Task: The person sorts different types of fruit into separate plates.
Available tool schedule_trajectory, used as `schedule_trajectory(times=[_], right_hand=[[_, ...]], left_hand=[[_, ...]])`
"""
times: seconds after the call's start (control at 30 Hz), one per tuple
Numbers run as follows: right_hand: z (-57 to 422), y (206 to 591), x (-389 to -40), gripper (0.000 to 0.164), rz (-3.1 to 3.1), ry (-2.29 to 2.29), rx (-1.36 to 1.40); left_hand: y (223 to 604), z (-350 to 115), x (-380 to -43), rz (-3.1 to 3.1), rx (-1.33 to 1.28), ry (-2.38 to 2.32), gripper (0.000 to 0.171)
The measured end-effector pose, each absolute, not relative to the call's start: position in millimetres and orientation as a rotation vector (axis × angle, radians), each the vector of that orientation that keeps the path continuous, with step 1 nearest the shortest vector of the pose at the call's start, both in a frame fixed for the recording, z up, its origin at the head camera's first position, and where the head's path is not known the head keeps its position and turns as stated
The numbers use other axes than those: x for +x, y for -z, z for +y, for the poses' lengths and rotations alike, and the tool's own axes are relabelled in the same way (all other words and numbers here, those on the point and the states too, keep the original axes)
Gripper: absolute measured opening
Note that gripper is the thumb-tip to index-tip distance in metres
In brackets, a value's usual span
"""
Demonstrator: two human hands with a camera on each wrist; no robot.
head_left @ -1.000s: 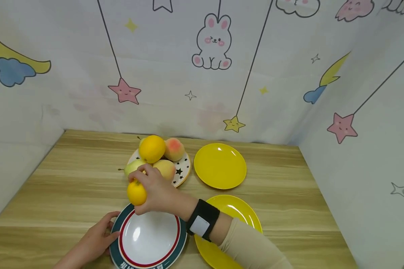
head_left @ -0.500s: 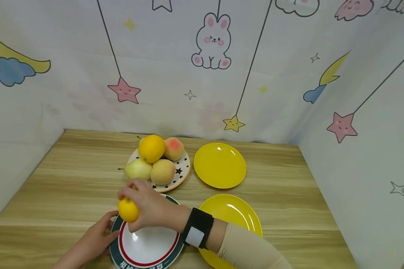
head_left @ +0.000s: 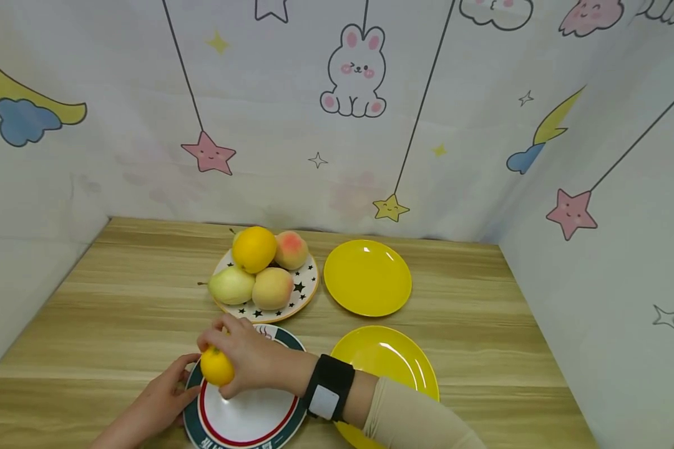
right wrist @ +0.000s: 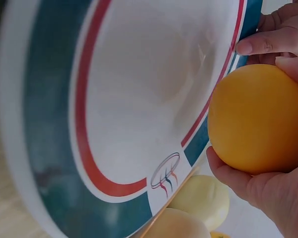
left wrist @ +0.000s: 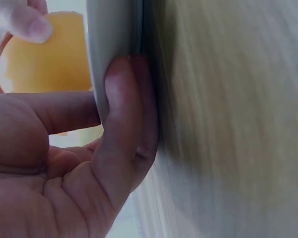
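My right hand holds an orange above the left side of a white plate with a dark green and red rim. In the right wrist view the thumb and fingers curl round the orange, which looks apart from the plate surface. My left hand grips that plate's left edge. The left wrist view shows its fingers curled under the rim, between plate and table, with the thumb on the upper side.
Behind stands a star-patterned plate bearing a pear, a peach, a red-blushed peach and another orange on top. Two yellow plates, one far and one near, lie to the right; my right forearm crosses the near one.
The right hand has come away from the fruit plate, nearer to me and slightly left, bringing the orange over the green-rimmed plate. My left hand keeps its place on the rim.
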State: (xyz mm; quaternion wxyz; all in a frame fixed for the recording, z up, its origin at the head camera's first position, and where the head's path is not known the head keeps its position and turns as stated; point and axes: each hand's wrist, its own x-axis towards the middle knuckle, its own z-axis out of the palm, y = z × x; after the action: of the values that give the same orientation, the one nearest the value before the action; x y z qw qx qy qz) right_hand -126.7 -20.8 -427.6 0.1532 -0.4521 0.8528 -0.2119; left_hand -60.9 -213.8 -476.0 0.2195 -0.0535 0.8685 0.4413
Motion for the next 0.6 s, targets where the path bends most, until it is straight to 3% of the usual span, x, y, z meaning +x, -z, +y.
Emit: schedule_trajectory(times=[0.6], right_hand=[[-13,444,-130,0.067,2.386,0.663,-1.273]], left_hand=[[478,-212,-61,2.381,-0.19,-1.235,0.054]])
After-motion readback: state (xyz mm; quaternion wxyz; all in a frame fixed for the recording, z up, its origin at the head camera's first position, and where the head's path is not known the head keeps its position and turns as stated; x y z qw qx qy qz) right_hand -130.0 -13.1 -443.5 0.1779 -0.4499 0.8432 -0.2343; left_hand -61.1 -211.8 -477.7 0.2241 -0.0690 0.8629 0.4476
